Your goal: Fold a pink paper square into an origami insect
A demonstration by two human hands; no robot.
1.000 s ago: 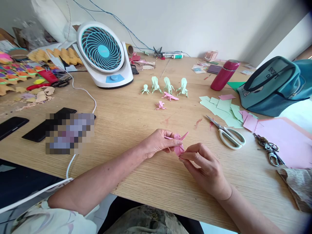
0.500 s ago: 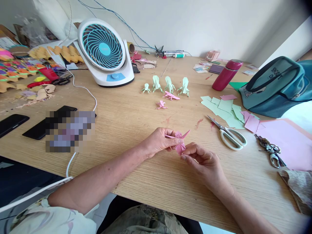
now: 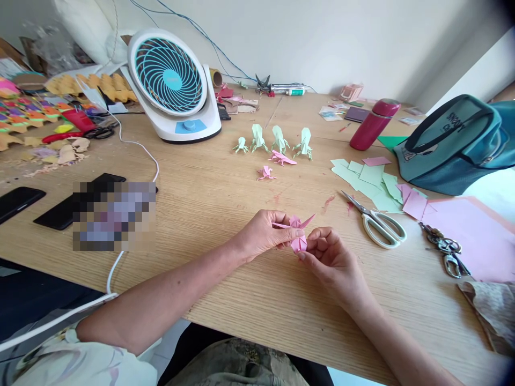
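A partly folded pink origami figure [image 3: 298, 245] with pointed strips sticking out to both sides is held above the near middle of the table. My left hand [image 3: 267, 235] pinches it from the left, thumb across its front. At its lower right, my right hand [image 3: 330, 260] has the thumb tip against the bottom edge, with the index finger raised and bent; the other fingertips are partly hidden behind the paper. Farther back stand several pale green origami figures [image 3: 280, 139]. In front of them lie a long pink origami figure [image 3: 282, 158] and a small pink one [image 3: 266, 172].
White-handled scissors [image 3: 380, 224] lie right of my hands, near green paper pieces [image 3: 372, 179], keys [image 3: 446, 244] and a pink sheet [image 3: 478, 236]. A red bottle [image 3: 374, 126] and teal bag [image 3: 450, 145] stand behind. On the left are a fan [image 3: 173, 80] and dark phone [image 3: 20, 202].
My right index finger has lifted and opened away from the thumb, which stays at the figure's lower edge. My left hand keeps its pinch almost unmoved.
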